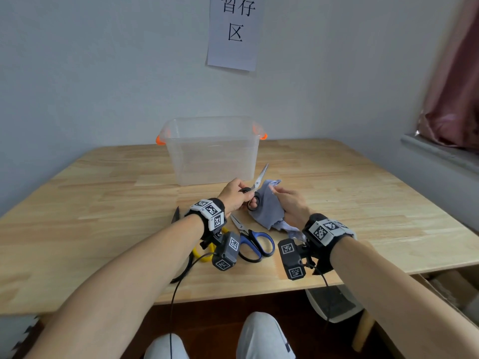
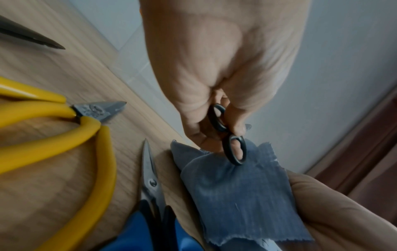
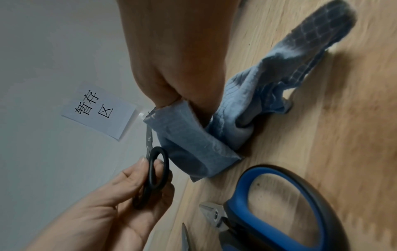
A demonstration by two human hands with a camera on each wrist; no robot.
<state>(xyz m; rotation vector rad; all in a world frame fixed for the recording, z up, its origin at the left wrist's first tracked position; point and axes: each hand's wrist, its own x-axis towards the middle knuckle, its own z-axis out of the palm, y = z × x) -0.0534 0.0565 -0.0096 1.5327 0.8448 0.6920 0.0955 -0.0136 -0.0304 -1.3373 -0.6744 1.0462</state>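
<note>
With right grip pinching limp, light blue-grey cloth scrap at its edge and left grip curled through loops of stiff black-ringed steel scissors, hold taut.

Four cutting tools: black-ringed steel scissors, blue-handled scissors, yellow-handled snips, a dark pointed blade. One blue-grey cloth, one clear orange-handled plastic box. One white paper sign.
</note>
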